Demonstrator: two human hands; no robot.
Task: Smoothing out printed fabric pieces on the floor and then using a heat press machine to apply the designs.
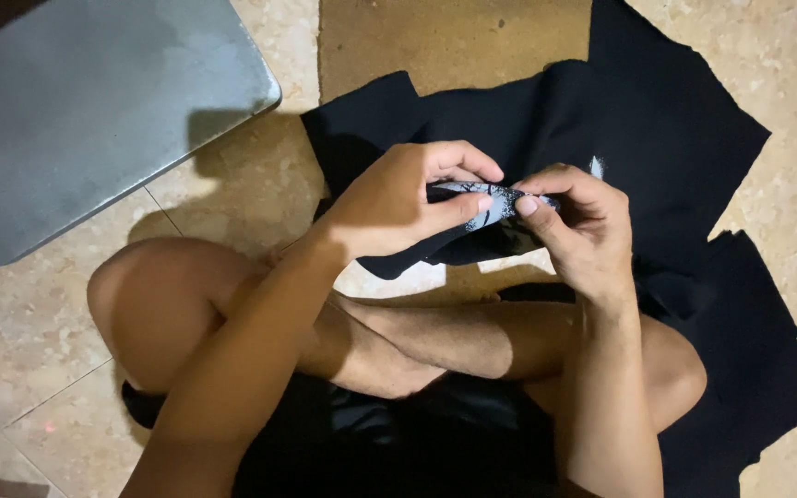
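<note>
**Two hands pinch a small patterned strip above black cloth on the floor**

A narrow strip of pale fabric (495, 201) with dark markings sits at the middle of the scene, held up in the air just above the person's crossed legs. Both hands close on it. The left hand (408, 198) grips it from the left, thumb laid along its near edge and fingers curled over the top. The right hand (578, 226) pinches its right end between thumb and forefinger, the other fingers folded in. The two thumbs nearly meet on the strip.

Directly behind and below the hands lies a large piece of black cloth (638, 120), spread flat on the floor with ragged, angular edges; it runs from the far middle out to the right and down along the near right side. A small white fleck shows on it just beyond the right hand.

The person sits cross-legged on a pale, speckled tiled floor (39, 350), bare knees to the left and right. At the far left a grey metal sheet (94, 101) with a rounded corner lies well apart from the hands.
</note>
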